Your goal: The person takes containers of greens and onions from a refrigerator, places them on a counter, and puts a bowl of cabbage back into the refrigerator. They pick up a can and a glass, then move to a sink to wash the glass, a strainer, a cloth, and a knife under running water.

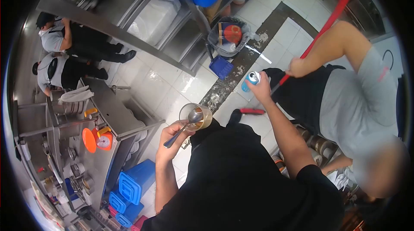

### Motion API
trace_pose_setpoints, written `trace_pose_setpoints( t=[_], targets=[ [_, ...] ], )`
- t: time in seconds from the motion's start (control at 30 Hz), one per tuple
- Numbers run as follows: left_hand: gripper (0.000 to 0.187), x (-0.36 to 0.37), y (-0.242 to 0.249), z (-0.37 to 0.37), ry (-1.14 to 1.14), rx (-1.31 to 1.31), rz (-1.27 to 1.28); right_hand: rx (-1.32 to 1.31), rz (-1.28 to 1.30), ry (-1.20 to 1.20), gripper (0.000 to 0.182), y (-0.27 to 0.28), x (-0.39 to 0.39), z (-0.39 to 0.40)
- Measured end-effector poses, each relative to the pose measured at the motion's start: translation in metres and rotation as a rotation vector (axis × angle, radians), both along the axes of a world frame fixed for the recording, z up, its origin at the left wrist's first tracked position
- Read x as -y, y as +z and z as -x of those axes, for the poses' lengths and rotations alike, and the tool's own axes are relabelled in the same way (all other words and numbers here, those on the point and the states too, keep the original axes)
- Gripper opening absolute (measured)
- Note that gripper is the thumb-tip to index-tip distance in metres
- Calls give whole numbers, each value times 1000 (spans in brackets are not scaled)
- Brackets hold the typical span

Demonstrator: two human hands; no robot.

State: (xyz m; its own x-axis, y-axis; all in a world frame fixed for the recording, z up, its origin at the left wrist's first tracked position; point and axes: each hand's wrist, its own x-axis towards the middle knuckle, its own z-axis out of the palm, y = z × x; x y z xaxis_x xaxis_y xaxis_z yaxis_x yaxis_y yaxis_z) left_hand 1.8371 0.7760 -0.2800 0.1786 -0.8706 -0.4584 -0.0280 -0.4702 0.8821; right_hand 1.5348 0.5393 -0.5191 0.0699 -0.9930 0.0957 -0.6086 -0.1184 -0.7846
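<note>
My left hand (173,132) is wrapped round a clear glass (184,111) that is tilted towards me. A metal spoon (176,135) lies across its mouth, bowl inside and handle sticking out over my fingers. Some brownish liquid (202,124) shows in the glass. Out to the right, my right hand (262,89) grips a light-blue drink can (249,82), its silver top facing up and partly covered by my fingers. The two hands are apart, both held above the tiled floor.
Close on my right, a co-worker (353,97) holds a long red pole (330,22). A lined bin (228,50) and blue dustpan (221,68) stand ahead. Steel shelving (142,52) and a counter (105,101) are left, with blue lidded bins (133,183) below. Two people (64,54) work farther off.
</note>
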Motion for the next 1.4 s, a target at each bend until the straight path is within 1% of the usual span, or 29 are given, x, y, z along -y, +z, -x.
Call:
trace_pose_setpoints(
  t=[0.03,0.13,0.23,0.33,0.43,0.5,0.67,0.77,0.83,0.9,0.97,1.0,1.03,1.07,1.1,1.13,1.17,1.23,1.3,1.33,1.4],
  targets=[
    [13,4,-1,1,1,-12,1,-4,42,-14,58,11,-1,0],
    [8,18,-3,3,-8,-80,37,-14,191,-18,59,38,2,-4],
    [8,37,-10,-2,-85,4,86,6,240,5,58,53,7,-5],
    [7,65,-2,-2,-98,-17,92,7,275,1,57,63,17,-11],
    [6,94,-12,-14,-96,-86,88,2,250,-16,56,56,32,-18],
    [6,117,-21,-29,-182,-53,128,12,256,-41,57,49,44,-26],
    [7,194,-35,-67,-317,-108,146,30,337,-126,60,54,83,-57],
    [7,249,-58,-98,-380,-159,120,-1,284,-213,64,40,117,-81],
    [7,281,-67,-121,-465,-130,70,-25,273,-245,61,32,139,-100],
    [7,316,-70,-141,-522,-105,47,-21,244,-300,59,29,165,-120],
    [7,341,-58,-149,-549,-95,35,0,185,-378,58,36,185,-139],
    [7,356,-52,-152,-612,-8,97,-21,150,-379,56,30,195,-143],
    [8,368,-52,-158,-653,47,171,-16,183,-375,56,29,204,-152],
    [11,379,-53,-165,-702,90,258,25,96,-380,57,28,210,-158],
    [13,388,-55,-165,-757,121,359,63,116,-409,58,27,214,-164],
    [18,389,-59,-162,-653,50,144,180,-12,-497,59,22,219,-169],
    [17,391,-60,-160,-563,-48,-31,96,35,-526,60,27,221,-171],
    [12,396,-72,-164,-630,76,86,13,94,-546,59,31,223,-167],
    [11,408,-57,-154,-653,21,64,103,111,-630,59,35,229,-163],
    [11,410,-64,-158,-661,-14,68,66,116,-647,61,37,228,-160],
    [12,415,-54,-149,-680,33,62,17,130,-646,63,41,232,-156]
  ],
)
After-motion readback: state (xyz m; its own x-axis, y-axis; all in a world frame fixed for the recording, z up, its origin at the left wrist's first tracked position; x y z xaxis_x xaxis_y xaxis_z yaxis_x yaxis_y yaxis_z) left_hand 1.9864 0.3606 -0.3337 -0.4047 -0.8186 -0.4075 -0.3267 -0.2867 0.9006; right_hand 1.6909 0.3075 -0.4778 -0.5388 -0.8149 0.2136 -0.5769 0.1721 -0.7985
